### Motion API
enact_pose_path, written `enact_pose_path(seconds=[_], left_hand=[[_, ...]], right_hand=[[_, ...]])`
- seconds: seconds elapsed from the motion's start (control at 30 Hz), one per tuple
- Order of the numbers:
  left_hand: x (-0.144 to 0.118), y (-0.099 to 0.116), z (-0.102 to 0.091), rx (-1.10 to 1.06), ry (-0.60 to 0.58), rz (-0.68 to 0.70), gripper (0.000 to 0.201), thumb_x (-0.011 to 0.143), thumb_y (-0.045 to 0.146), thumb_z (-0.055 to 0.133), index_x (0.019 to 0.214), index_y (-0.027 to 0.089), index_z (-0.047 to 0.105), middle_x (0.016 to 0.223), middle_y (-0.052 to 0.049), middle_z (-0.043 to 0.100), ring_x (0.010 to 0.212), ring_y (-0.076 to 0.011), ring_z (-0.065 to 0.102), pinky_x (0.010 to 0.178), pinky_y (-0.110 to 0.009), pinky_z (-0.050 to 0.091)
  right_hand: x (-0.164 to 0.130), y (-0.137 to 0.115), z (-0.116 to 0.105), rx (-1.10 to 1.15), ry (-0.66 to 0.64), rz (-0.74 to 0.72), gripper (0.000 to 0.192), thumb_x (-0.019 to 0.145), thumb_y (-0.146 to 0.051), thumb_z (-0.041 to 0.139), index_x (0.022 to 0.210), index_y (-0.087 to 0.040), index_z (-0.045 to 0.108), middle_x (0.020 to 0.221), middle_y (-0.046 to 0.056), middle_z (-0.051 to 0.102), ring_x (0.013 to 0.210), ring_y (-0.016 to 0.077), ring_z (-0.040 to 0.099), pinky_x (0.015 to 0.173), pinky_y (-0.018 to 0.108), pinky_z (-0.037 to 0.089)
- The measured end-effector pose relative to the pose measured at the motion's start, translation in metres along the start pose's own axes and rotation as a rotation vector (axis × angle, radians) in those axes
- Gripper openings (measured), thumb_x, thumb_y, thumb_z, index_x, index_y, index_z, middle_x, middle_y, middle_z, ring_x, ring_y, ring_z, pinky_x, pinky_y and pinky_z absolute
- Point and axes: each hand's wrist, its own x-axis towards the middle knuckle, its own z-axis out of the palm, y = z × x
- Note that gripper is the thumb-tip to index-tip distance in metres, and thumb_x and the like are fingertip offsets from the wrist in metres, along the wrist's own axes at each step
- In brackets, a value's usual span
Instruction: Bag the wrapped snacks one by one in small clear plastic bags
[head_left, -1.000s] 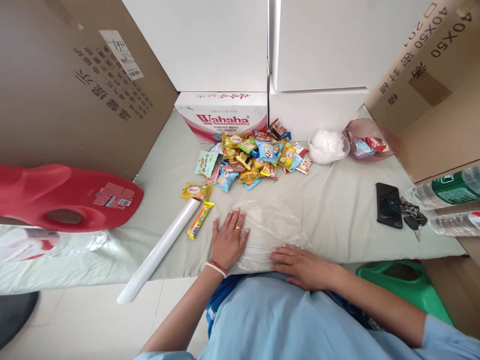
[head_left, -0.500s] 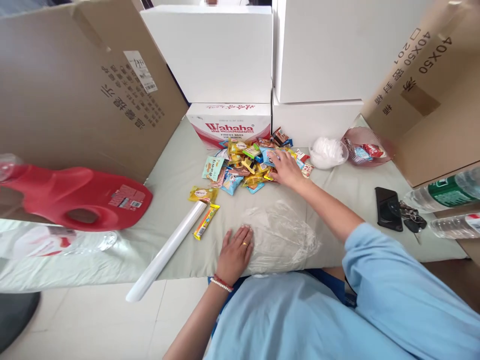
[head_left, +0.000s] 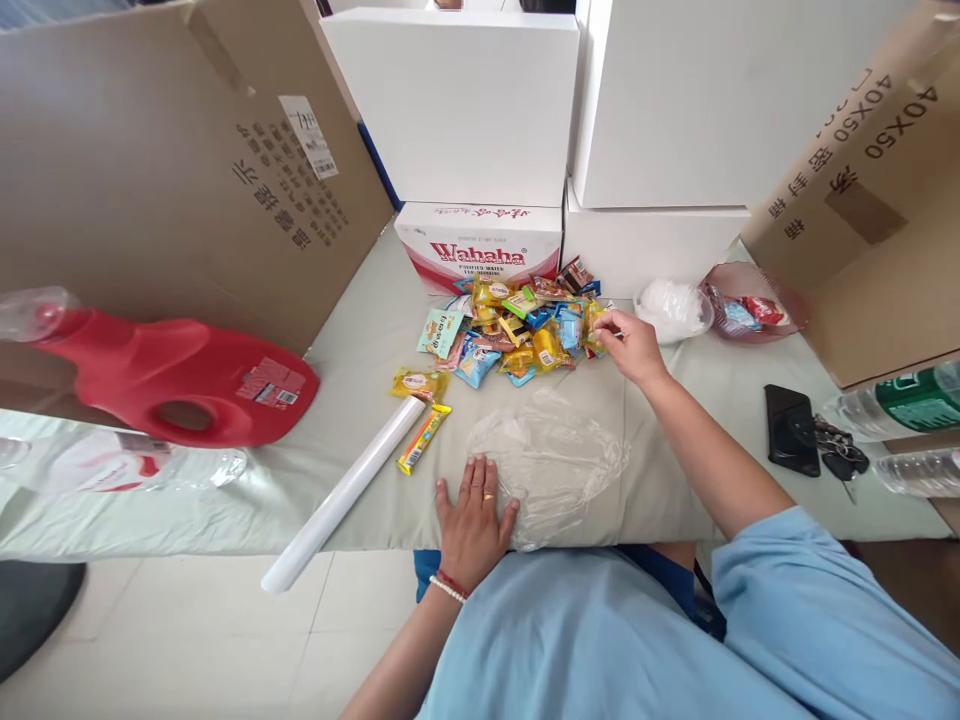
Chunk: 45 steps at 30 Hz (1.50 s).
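My left hand (head_left: 474,525) lies flat with spread fingers at the front edge of the table, beside a crumpled clear plastic bag (head_left: 559,470). My right hand (head_left: 632,348) is at the right side of a heap of wrapped snacks (head_left: 517,335). Its thumb and fingertips are pinched together on a yellow snack packet (head_left: 594,312), partly hidden by the fingers. A blue snack packet (head_left: 570,328) lies just left of these fingers. Nearer to me are a yellow packet (head_left: 418,383), a yellow-orange snack bar (head_left: 424,440) and a white roll (head_left: 345,495).
White boxes (head_left: 457,110) and a Wahaha carton (head_left: 480,245) stand behind the heap. Right of it are a white plastic bundle (head_left: 673,308), a pink bowl (head_left: 750,300), a phone (head_left: 792,430), keys (head_left: 841,450) and bottles (head_left: 919,400). A red jug (head_left: 195,385) lies left; cardboard (head_left: 165,180) walls both sides.
My right hand has moved right, from over the blue packet to the heap's right edge, and its fingers have closed. My left hand stays down, its fingers more spread. The view has shifted slightly.
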Motion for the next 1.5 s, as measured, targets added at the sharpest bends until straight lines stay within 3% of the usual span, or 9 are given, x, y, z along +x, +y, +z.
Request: enact_pose_path(seconds=[0.23,0.33,0.5,0.63,0.83,0.97,1.17,1.3,1.5], left_hand=[[-0.007,-0.002,-0.001,-0.057,0.026,-0.007,0.059,0.104,0.041,0.040,0.158,0.018,0.039,0.160,-0.020,0.044,0.148,-0.0328,0.043,0.124,-0.064,0.014],[-0.024,-0.005,0.003,-0.114,0.100,-0.038,0.058,0.106,0.034,0.035,0.161,0.017,0.033,0.157,-0.018,0.050,0.147,-0.0285,0.046,0.124,-0.056,0.023],[-0.058,-0.008,0.002,-0.210,0.184,-0.057,0.049,0.104,0.031,0.042,0.152,0.021,0.047,0.154,-0.015,0.054,0.139,-0.0264,0.054,0.109,-0.045,0.047],[-0.066,-0.001,-0.018,-0.220,0.208,-0.044,0.032,0.102,0.027,0.049,0.125,0.022,0.069,0.151,-0.013,0.057,0.121,-0.0266,0.063,0.098,-0.042,0.053],[-0.029,0.003,-0.057,0.040,0.373,0.012,0.015,0.094,0.024,0.063,0.103,0.025,0.075,0.128,-0.008,0.073,0.110,-0.0297,0.064,0.096,-0.048,0.046],[0.002,-0.010,-0.057,0.040,0.138,0.222,0.030,0.094,0.013,0.053,0.117,0.022,0.071,0.125,-0.008,0.074,0.125,-0.0292,0.060,0.108,-0.050,0.041],[-0.019,-0.012,-0.024,-0.008,-0.023,0.165,0.036,0.097,0.017,0.050,0.129,0.021,0.067,0.141,-0.013,0.065,0.128,-0.0291,0.059,0.098,-0.044,0.050],[-0.032,-0.002,-0.019,-0.060,0.027,0.093,0.031,0.102,0.033,0.050,0.124,0.022,0.069,0.138,-0.012,0.067,0.120,-0.0295,0.063,0.090,-0.043,0.054],[-0.022,-0.008,-0.029,-0.072,0.002,0.020,0.031,0.105,0.034,0.045,0.099,0.021,0.072,0.114,-0.007,0.074,0.097,-0.0204,0.069,0.080,-0.033,0.057]], right_hand=[[0.001,-0.007,0.032,-0.302,-0.385,-0.071,0.075,0.080,-0.011,0.067,0.152,-0.021,0.049,0.158,0.014,0.044,0.132,0.0335,0.052,0.102,0.044,0.050],[0.005,-0.010,0.040,-0.449,-0.470,-0.005,0.079,0.075,-0.018,0.080,0.149,-0.020,0.052,0.155,0.016,0.046,0.134,0.0400,0.048,0.102,0.048,0.050],[-0.013,0.003,0.022,-0.292,-0.221,-0.040,0.030,0.082,-0.012,0.059,0.111,-0.018,0.067,0.129,0.016,0.062,0.119,0.0325,0.057,0.098,0.045,0.050],[-0.037,-0.002,-0.014,0.171,0.033,0.044,0.024,0.075,-0.014,0.050,0.096,-0.020,0.060,0.117,0.013,0.066,0.108,0.0281,0.062,0.088,0.041,0.052],[-0.071,-0.055,-0.004,0.828,-0.603,0.076,0.016,0.068,-0.018,0.051,0.084,-0.021,0.052,0.106,0.011,0.070,0.092,0.0251,0.064,0.077,0.037,0.052],[-0.072,-0.070,0.039,0.641,-0.946,-0.128,0.026,0.072,-0.012,0.053,0.096,-0.018,0.062,0.119,0.011,0.067,0.101,0.0229,0.063,0.089,0.038,0.052],[-0.101,-0.076,0.048,-0.107,-0.533,-0.122,0.041,0.093,-0.017,0.053,0.132,-0.016,0.062,0.139,0.015,0.058,0.125,0.0300,0.052,0.108,0.046,0.045],[-0.142,-0.081,0.057,-0.234,-0.500,-0.081,0.056,0.092,-0.039,0.067,0.142,-0.017,0.056,0.154,0.019,0.046,0.130,0.0373,0.048,0.106,0.053,0.047],[-0.144,-0.053,0.053,-0.009,-0.279,0.013,0.044,0.083,-0.011,0.057,0.125,-0.021,0.064,0.139,0.013,0.060,0.127,0.0308,0.055,0.109,0.052,0.045]])
